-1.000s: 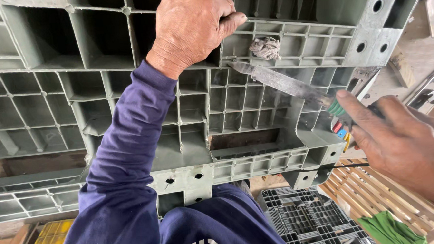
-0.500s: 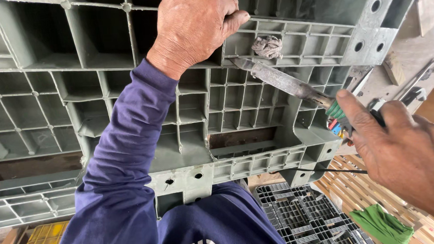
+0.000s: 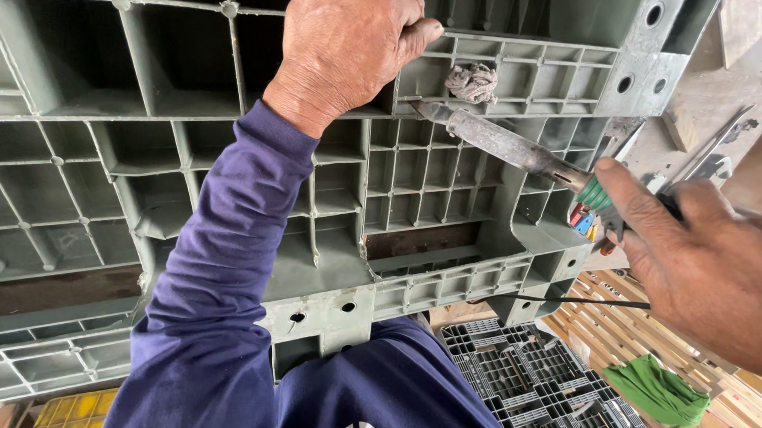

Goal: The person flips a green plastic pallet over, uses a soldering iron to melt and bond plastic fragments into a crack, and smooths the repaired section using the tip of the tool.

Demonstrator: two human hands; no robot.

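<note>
two hands: left (image 3: 348, 48) grips ribbed grey-green plastic pallet (image 3: 72, 202), right (image 3: 709, 268) a rusty flat-bladed tool (image 3: 502, 144).

A workshop is showing here: grey-green plastic pallet (image 3: 449, 194) being repaired, black pallet (image 3: 525, 379), wooden slats (image 3: 613, 336), scattered tools (image 3: 713, 167).

A rag wad (image 3: 471, 82) sits in a pallet (image 3: 72, 193) cell just above the blade (image 3: 498, 142); a crate (image 3: 525, 383) lies below.

No packages, labels, signs or screens in view — none legible, none partial.
</note>
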